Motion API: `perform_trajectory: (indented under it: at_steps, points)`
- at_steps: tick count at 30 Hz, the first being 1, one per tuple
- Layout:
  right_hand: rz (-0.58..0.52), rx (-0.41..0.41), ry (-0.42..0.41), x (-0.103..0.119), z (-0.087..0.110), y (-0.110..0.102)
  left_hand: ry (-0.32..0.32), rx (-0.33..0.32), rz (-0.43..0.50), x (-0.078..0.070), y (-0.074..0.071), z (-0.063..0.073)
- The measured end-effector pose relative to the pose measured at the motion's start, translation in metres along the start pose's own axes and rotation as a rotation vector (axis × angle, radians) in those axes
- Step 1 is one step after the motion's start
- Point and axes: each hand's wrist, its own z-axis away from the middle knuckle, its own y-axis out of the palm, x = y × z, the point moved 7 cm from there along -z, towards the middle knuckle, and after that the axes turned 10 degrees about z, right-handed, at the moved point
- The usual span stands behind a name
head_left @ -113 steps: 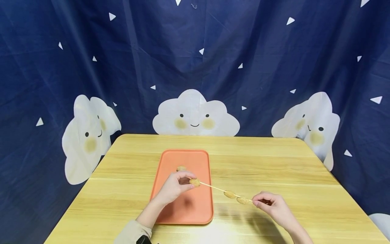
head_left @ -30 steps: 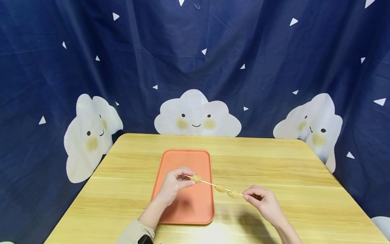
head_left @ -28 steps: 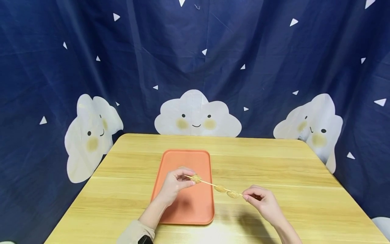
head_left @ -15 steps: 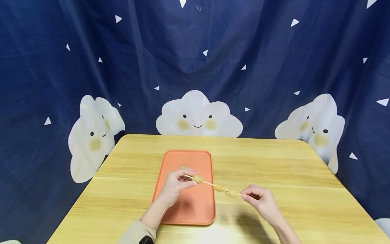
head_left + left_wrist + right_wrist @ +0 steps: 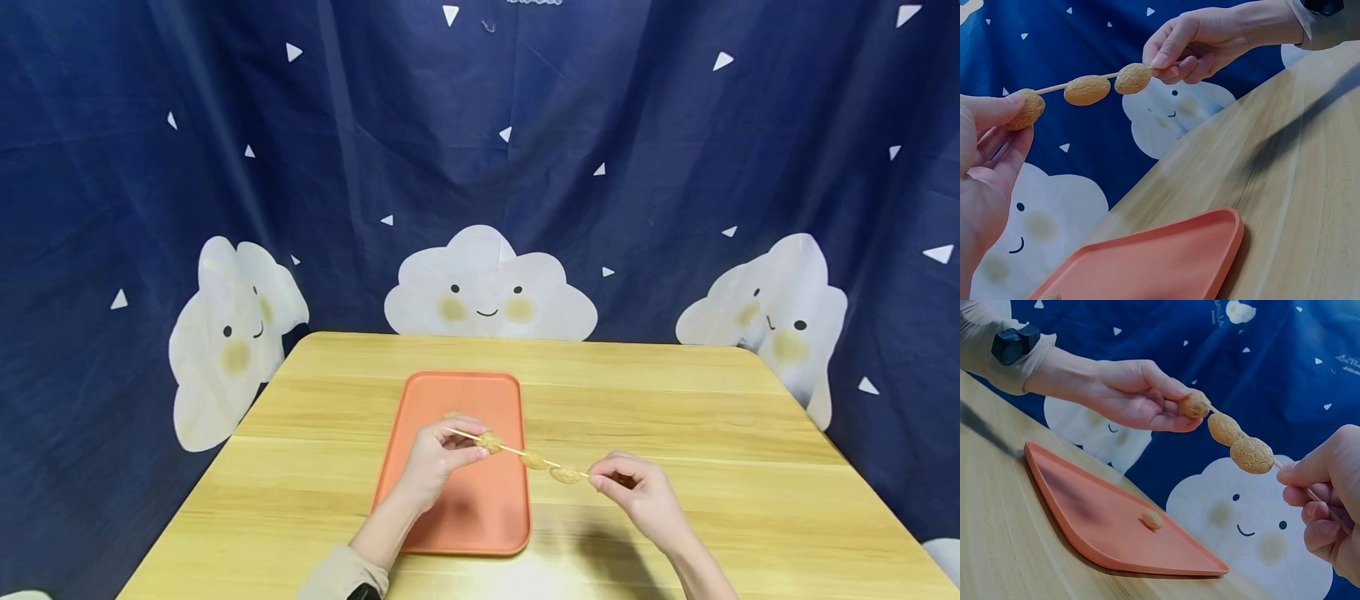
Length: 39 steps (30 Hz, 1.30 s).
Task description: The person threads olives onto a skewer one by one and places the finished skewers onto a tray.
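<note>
- Left hand (image 5: 437, 460): pinches the left piece (image 5: 490, 442) between thumb and fingers, above the tray (image 5: 487, 525).
- Right hand (image 5: 639, 492): pinches the right end of the stick (image 5: 512, 451), right of the tray.
- Middle piece (image 5: 534, 460) and right piece (image 5: 565, 475): threaded on the stick.
- Change: the left piece now sits closer to the middle piece; the stick's tip projects beyond it.
- Judged effect: threading is well advanced; a gap remains.
- Loose piece (image 5: 1152, 519): on the tray.

four tan lumps (image 5: 1252, 455), one skewer (image 5: 1052, 89), one tray (image 5: 1107, 506), one table (image 5: 637, 400)
</note>
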Motion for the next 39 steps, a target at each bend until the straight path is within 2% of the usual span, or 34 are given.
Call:
perform_trajectory:
  at_steps: [8, 23, 29, 34, 39]
  points:
    - [-0.020, 0.005, -0.027, 0.003, -0.003, 0.001, -0.012, 0.008, 0.055, 0.004, 0.001, 0.001]
    - [-0.025, 0.026, -0.031, 0.000, -0.002, 0.008, -0.058, -0.023, 0.040, 0.011, 0.003, 0.002]
    - [-0.001, 0.017, -0.044, -0.002, 0.000, 0.008, -0.076, 0.008, 0.063, 0.017, 0.003, 0.003]
    - [0.025, 0.011, -0.025, -0.006, 0.004, 0.004, -0.109, 0.004, 0.083, 0.025, -0.005, 0.007]
    - [0.045, -0.022, 0.013, -0.012, 0.007, -0.003, -0.116, -0.065, 0.016, 0.029, -0.024, 0.011]
